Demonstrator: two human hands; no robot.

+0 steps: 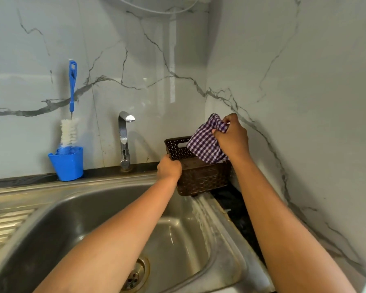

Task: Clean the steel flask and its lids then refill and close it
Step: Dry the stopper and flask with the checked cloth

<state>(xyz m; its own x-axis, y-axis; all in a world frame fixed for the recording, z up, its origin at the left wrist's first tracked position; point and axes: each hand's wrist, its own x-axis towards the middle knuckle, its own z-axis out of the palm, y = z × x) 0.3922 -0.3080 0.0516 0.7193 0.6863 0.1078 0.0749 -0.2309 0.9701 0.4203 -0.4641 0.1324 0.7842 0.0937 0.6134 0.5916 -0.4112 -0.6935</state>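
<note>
My left hand (169,168) gripped the rim of the brown basket (201,178) behind the sink (72,218); my right hand (232,137) pinched a checked cloth (202,145) over it. I couldn't tell where the flask was.

No words, numbers, brand names or signs can be read anywhere here. The only possible marking is a small dark patch on the stem of the tap (124,153), and it is too blurred to make out as lettering
</note>
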